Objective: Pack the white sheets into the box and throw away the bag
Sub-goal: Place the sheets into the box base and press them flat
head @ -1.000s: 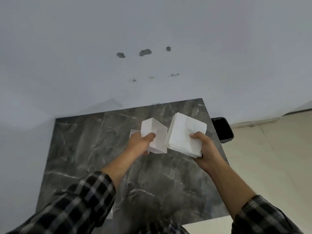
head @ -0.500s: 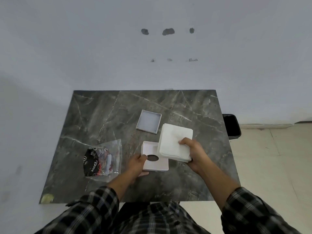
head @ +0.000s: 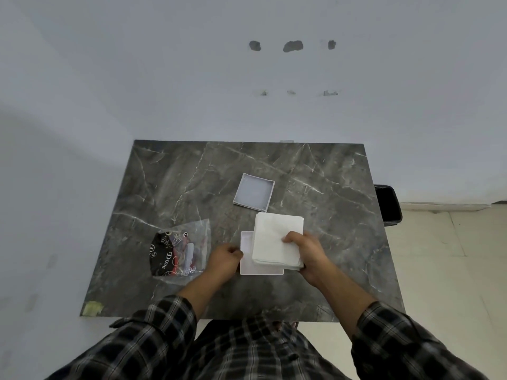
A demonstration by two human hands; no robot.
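A stack of white sheets (head: 275, 237) is gripped in my right hand (head: 306, 253) and covers most of a small white box (head: 246, 259) that rests on the dark marble table (head: 329, 187). My left hand (head: 223, 260) holds the box by its left edge. The sheets lie partly over the box opening; I cannot tell whether they sit inside it. A clear plastic bag (head: 182, 249) with black and red printing lies flat on the table, left of my left hand.
The box's grey-white lid (head: 253, 195) lies open side up behind the box. A black bin (head: 389, 205) stands on the floor off the table's right edge. A yellowish scrap (head: 92, 308) sits at the table's front-left corner. A wall is behind.
The box came down from in front of me onto the table. My right hand has shifted the sheets left and down over the box, hiding its dark round hole.
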